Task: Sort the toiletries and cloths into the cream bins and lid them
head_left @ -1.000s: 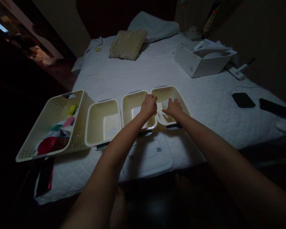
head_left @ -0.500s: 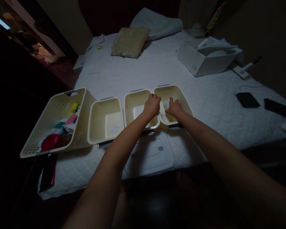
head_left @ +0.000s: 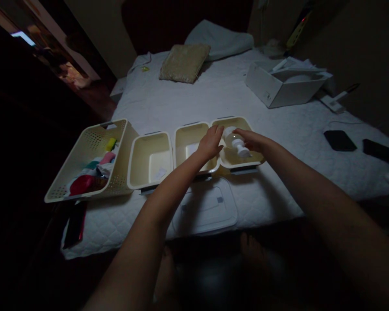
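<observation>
My right hand (head_left: 253,140) is closed around a clear bottle with a white pump-like top (head_left: 236,141). The bottle is tilted, its white top pointing down toward me, over the right cream bin (head_left: 257,160). My left hand (head_left: 211,141) has its fingers stretched out and thumb apart, holding nothing. It hovers where the middle cream bin (head_left: 177,147) meets the right one, close to the bottle. The left cream bin (head_left: 132,162) stands beside them with a small paper slip (head_left: 161,172) inside. In front of the bins lies a translucent lid (head_left: 210,211).
A perforated basket (head_left: 60,188) with a yellow sponge-like block (head_left: 110,144) and a red item (head_left: 81,185) stands left. A cushion (head_left: 184,62) lies at the back of the bed. A white box (head_left: 275,90) sits back right, a dark square pad (head_left: 339,141) at right.
The bottle has come into view above the right bin in my right hand, which was reaching inside it. My left hand has opened out from a curled pose. The view has shifted slightly.
</observation>
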Demonstrator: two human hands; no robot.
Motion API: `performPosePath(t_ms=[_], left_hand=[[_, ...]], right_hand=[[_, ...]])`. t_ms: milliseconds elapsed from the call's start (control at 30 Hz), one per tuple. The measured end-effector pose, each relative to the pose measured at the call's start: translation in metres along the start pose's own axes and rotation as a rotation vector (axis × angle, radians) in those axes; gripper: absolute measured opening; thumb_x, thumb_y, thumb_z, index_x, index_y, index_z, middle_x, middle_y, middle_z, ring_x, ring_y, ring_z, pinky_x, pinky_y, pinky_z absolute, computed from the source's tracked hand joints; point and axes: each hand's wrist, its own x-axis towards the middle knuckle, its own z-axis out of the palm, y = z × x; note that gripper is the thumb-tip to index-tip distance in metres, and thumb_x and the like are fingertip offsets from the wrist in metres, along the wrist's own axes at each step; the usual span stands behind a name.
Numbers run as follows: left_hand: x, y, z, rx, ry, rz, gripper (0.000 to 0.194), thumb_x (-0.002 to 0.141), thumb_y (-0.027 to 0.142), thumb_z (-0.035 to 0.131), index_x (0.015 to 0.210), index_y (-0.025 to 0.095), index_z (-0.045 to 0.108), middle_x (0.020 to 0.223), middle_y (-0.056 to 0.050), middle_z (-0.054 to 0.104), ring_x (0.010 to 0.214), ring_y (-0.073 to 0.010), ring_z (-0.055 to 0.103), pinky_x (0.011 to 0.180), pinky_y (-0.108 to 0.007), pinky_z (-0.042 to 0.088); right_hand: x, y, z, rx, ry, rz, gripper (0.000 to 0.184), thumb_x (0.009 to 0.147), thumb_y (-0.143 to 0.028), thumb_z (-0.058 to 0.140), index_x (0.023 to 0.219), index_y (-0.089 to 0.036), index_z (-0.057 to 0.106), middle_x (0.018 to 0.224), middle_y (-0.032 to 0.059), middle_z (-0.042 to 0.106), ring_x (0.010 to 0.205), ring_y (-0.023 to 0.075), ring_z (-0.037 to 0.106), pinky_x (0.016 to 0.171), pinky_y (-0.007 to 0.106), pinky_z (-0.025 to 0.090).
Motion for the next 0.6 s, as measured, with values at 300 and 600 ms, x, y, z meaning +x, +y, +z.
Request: performPosePath(t_ms=[300, 600], left_hand=[[-0.004, -0.008, -0.018, -0.087, 0.108, 0.321, 0.074, 0.076, 0.045, 0.059, 0.135, 0.016, 0.025, 0.139, -0.020, 0.036, 0.132, -0.0304, 0.032, 0.106, -0.050, 0.029], [-0.052, -0.037, -0.091, 0.097, 0.255, -0.061, 0.069, 0.070, 0.048, 0.065, 0.124, 0.016, 0.036, 0.125, -0.016, 0.046, 0.119, -0.0267, 0.044, 0.099, -0.038, 0.038]], right_hand=[[-0.047, -0.036, 0.011, 0.073, -0.158, -0.139, 0.043, 0.086, -0.056, 0.039, 0.102, -0.020, 0.057, 0.079, 0.0061, 0.066, 0.070, 0.0183, 0.062, 0.062, 0.031, 0.052], [-0.050, -0.041, 0.034, 0.098, -0.256, -0.121, 0.036, 0.088, -0.044, 0.039, 0.104, -0.017, 0.055, 0.099, 0.0121, 0.066, 0.082, 0.0188, 0.064, 0.073, 0.032, 0.051]])
